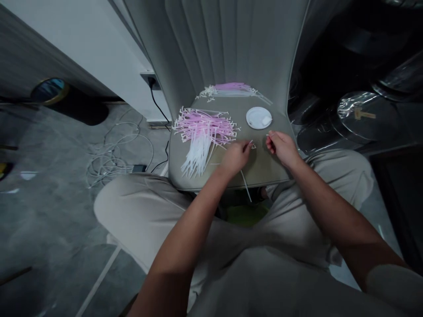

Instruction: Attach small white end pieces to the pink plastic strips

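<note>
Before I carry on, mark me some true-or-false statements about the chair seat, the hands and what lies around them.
1. A small white piece lies on the round white dish. True.
2. The larger strip pile is to the right of the dish. False: it is to the left.
3. The smaller strip pile lies by the backrest. True.
4. The two hands are clasped together. False: the left hand and right hand are apart.
5. The pale cables lie on the seat. False: they lie on the floor.
6. A black cord runs down from the wall socket. True.
</note>
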Available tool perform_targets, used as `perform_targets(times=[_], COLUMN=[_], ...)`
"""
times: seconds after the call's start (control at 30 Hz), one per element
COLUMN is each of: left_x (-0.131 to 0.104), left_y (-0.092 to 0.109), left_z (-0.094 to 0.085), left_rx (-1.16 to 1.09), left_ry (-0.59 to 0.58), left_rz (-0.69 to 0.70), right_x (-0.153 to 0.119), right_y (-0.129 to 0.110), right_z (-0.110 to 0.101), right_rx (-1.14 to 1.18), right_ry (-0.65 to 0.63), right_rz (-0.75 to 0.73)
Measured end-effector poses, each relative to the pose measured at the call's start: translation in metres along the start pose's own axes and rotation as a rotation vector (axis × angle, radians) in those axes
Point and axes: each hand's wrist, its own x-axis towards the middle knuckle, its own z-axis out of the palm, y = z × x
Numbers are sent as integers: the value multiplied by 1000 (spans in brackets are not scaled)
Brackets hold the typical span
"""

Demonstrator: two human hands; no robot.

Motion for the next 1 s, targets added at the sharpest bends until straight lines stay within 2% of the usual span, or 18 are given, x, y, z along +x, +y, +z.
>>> perform_targets(times=[0.13,0.27,0.43,0.63,1.0], left_x=[-7,-16,-23,-26,-29], left_y=[2,9,6,2,3], left_z=[4,11,16,15,11], left_rx=[-51,33,88,50,-66], left_ry=[80,113,131,155,147], left_rz=[4,-35,44,97,108], right_x=[3,-4,-17,-20,-21], right_y=[1,-1,-3,0,-8], right_z=[5,9,13,13,13], right_rx=[8,1,-62,-144,-134], right_ry=[-24,-84,-221,-262,-313], right_rz=[-2,2,40,-12,19])
